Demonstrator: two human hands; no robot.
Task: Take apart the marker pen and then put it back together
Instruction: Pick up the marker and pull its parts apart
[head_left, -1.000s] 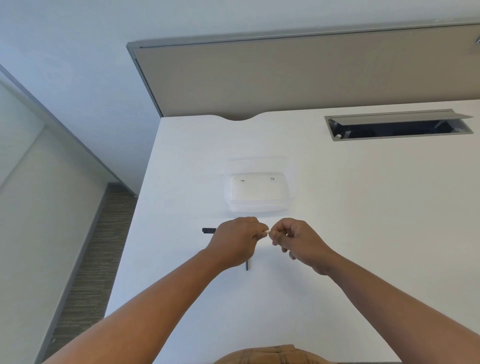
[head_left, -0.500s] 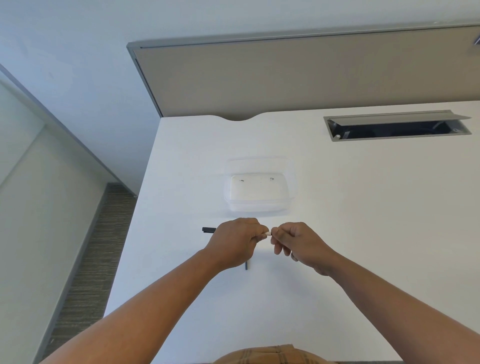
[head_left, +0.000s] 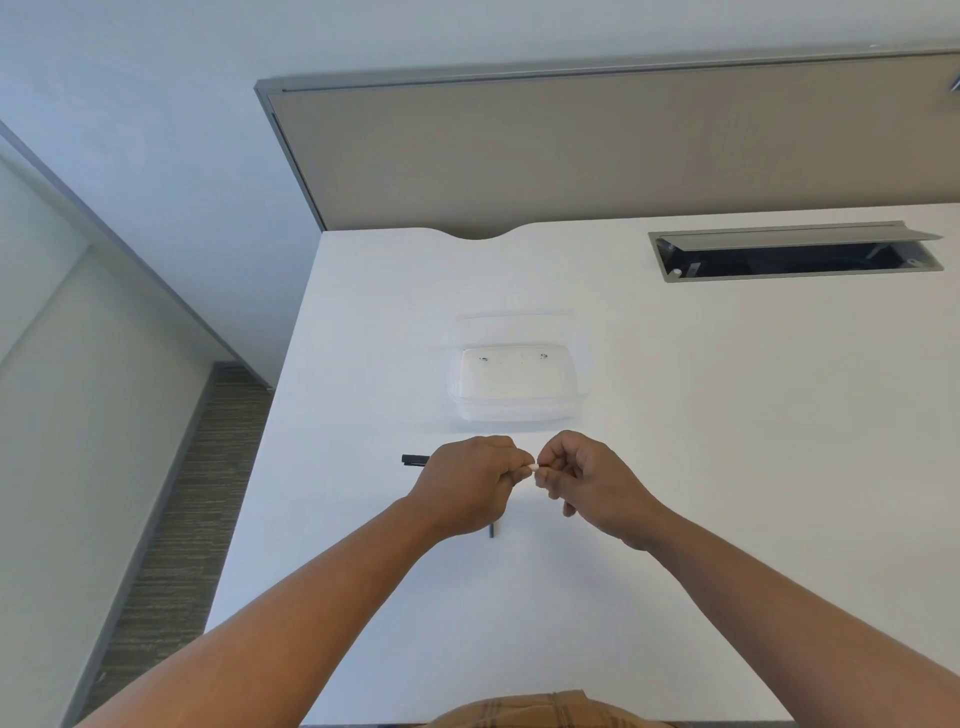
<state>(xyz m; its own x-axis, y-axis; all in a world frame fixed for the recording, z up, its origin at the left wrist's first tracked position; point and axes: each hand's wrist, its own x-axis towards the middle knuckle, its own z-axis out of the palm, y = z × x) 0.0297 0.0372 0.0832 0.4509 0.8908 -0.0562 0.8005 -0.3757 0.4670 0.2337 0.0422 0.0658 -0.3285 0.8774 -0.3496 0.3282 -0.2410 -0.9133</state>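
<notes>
The left hand (head_left: 470, 486) was closed around the marker pen (head_left: 415, 460), whose long axis ran left to right just above the worktop (head_left: 727, 441); its dark end projected past the left knuckles. The right hand (head_left: 587, 483) pinched a small white piece (head_left: 533, 468), probably the nib, at the opposite end. Both hands met there, fingertips nearly touching.

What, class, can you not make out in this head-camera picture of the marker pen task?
- Head view: the small white piece between both hands is too small to identify.
- The black part is mostly hidden behind the left hand.
- The right hand curls closed, hiding its grip.
</notes>
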